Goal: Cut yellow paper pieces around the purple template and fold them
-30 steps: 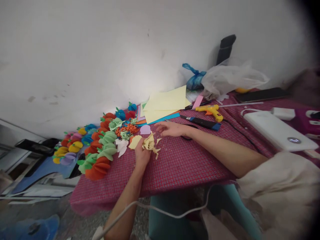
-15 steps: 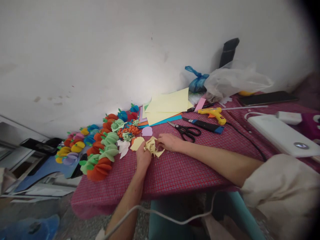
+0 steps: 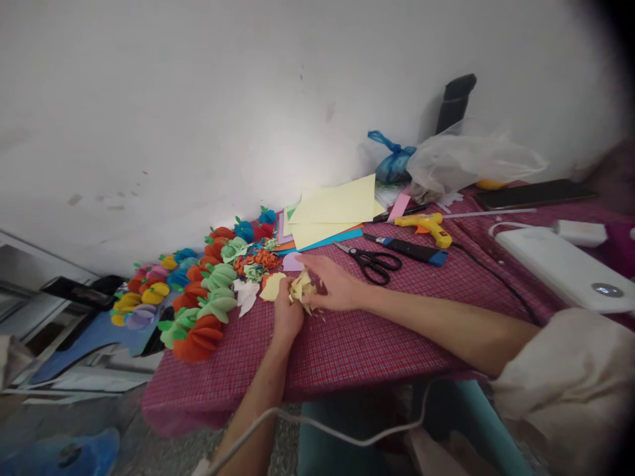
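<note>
A bunch of pale yellow paper scraps point(image 3: 301, 288) sits between both hands over the red checked tablecloth point(image 3: 347, 337). My left hand point(image 3: 286, 311) is closed around the scraps from below. My right hand point(image 3: 329, 284) cups them from the right, fingers curled onto the bunch. A yellow paper cut-out point(image 3: 272, 287) and a lilac one point(image 3: 292, 262) lie just beyond the hands. Black-handled scissors point(image 3: 371, 260) rest right of my right hand.
Rows of coloured paper fruits point(image 3: 198, 297) fill the table's left end. Yellow paper sheets point(image 3: 337, 205), a yellow glue gun point(image 3: 426, 225), a blue-black cutter point(image 3: 411, 250), plastic bags point(image 3: 466, 158), a phone point(image 3: 533, 194) and a white power bank point(image 3: 560, 268) lie further right.
My right hand pulled back from beside the scissors to the scraps and closed in on them. The loose yellow scraps got gathered into a tighter bunch between both hands.
</note>
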`<action>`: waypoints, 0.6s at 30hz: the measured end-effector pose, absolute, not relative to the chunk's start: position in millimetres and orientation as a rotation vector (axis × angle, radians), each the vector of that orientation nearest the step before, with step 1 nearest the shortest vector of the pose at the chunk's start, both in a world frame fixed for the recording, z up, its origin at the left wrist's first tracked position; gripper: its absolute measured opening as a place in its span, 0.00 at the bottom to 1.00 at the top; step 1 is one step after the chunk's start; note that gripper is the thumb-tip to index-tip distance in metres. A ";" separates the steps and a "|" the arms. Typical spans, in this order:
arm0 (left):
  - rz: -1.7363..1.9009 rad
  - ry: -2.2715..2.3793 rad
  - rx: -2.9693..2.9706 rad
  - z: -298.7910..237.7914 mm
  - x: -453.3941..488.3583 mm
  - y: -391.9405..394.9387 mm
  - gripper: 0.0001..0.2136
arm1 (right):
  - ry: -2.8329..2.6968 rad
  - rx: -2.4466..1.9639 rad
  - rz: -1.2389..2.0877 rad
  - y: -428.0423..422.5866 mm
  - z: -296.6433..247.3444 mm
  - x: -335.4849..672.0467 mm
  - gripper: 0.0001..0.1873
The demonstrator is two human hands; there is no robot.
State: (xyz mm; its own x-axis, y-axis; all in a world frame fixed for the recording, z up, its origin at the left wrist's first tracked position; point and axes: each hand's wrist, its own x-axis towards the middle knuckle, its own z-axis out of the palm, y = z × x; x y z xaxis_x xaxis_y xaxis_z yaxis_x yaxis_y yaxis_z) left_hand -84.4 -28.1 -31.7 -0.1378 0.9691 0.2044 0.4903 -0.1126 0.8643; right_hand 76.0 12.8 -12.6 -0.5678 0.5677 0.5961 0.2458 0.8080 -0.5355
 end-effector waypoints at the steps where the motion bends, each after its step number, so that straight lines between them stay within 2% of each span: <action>1: 1.218 1.582 1.605 -31.1 -81.6 -28.5 0.18 | -2.229 -0.541 0.503 8.0 -13.3 73.6 0.44; 4: 1.247 1.422 1.428 -26.5 -70.5 -29.5 0.23 | -2.340 -0.512 0.486 -0.3 -19.0 67.0 0.52; 7: 1.234 1.315 1.216 -18.4 -59.6 -30.1 0.25 | -2.379 -0.489 0.428 1.9 -22.6 65.9 0.50; 10: 1.184 1.261 1.191 -10.9 -54.2 -30.2 0.28 | -2.372 -0.472 0.406 10.3 -22.0 70.0 0.39; 13: 1.129 1.196 1.209 -4.6 -55.7 -31.9 0.25 | -2.377 -0.452 0.475 19.2 -21.5 73.9 0.24; 18: 1.036 1.098 1.097 13.5 -69.9 -38.2 0.24 | -2.221 -0.665 0.619 30.0 -23.5 75.8 0.15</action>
State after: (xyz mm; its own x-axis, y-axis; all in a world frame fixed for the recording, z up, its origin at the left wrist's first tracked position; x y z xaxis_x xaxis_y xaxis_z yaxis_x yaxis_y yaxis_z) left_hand -69.9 -38.2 13.5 0.1551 0.9777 -0.1416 -0.0851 0.1560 0.9841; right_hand 75.8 30.0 -23.5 -0.6036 0.6196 0.5017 0.2710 0.7513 -0.6018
